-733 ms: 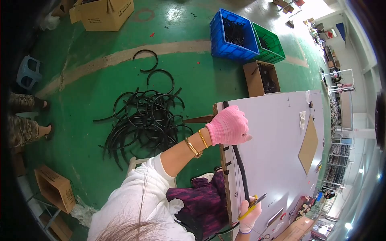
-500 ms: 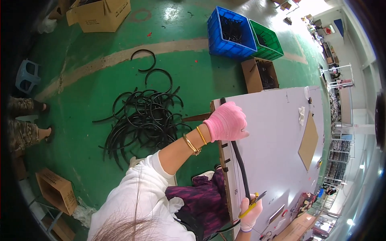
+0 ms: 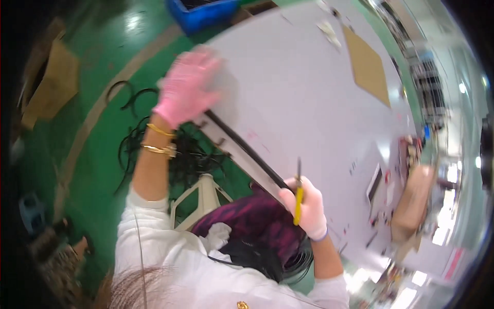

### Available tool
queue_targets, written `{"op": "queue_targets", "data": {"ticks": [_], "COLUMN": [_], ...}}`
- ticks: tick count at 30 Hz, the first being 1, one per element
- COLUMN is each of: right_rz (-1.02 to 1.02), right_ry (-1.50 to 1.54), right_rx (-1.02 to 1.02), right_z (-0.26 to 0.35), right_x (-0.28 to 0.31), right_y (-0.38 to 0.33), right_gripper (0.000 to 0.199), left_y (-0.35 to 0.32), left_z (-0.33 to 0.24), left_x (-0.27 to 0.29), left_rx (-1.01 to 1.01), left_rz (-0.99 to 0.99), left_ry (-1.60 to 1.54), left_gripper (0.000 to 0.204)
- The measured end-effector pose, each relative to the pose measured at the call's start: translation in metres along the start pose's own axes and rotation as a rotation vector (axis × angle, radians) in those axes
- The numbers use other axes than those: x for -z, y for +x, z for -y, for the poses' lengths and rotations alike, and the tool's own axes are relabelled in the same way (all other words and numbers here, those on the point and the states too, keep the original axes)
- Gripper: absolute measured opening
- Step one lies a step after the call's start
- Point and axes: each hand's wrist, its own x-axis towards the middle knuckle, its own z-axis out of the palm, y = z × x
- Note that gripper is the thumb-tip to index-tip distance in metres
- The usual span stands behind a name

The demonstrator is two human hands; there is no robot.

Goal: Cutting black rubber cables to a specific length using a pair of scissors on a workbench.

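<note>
Hair and a white sleeve [image 3: 170, 262] of the person fill the lower edge, with a purple cloth [image 3: 257, 226] and a white stool frame [image 3: 203, 198] just beyond. Right hand [image 3: 306, 206], in a white glove, is closed around a yellow-handled tool [image 3: 297, 198] and also grips the near end of a black rubber strip [image 3: 247, 152]. This strip runs along the near edge of the white table [image 3: 309, 92], from the right hand up to the left. Left hand [image 3: 188, 87], in a pink glove and blurred, is curled over the far end of the strip at the table corner; gold bangles [image 3: 157, 141] sit on the wrist. Further out, a heap of black strips [image 3: 139, 149] lies on the green floor [image 3: 98, 170]. A brown card sheet [image 3: 366, 64] lies flat on the far table, a blue crate [image 3: 200, 10] beyond it
</note>
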Motion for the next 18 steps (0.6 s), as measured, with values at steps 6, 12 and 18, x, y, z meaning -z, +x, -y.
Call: {"op": "queue_targets", "data": {"ticks": [6, 12, 18], "right_rz": [0.059, -0.106, -0.042], "right_ry": [0.423, 0.345, -0.028], "right_rx": [-0.365, -0.434, -0.291], "right_z": [-0.034, -0.089, -0.120], "right_x": [0.047, 0.113, 0.116], "right_y": [-0.062, -0.122, -0.103], "right_gripper": [0.021, 0.020, 0.027], "left_y": [0.002, 0.007, 0.005], "left_z": [0.016, 0.016, 0.024], "left_x": [-0.011, -0.002, -0.010], "left_rx": [-0.076, -0.062, -0.063], "left_rz": [0.106, 0.156, 0.164], "left_ry": [0.039, 0.075, 0.049], "left_gripper": [0.061, 0.058, 0.056]}}
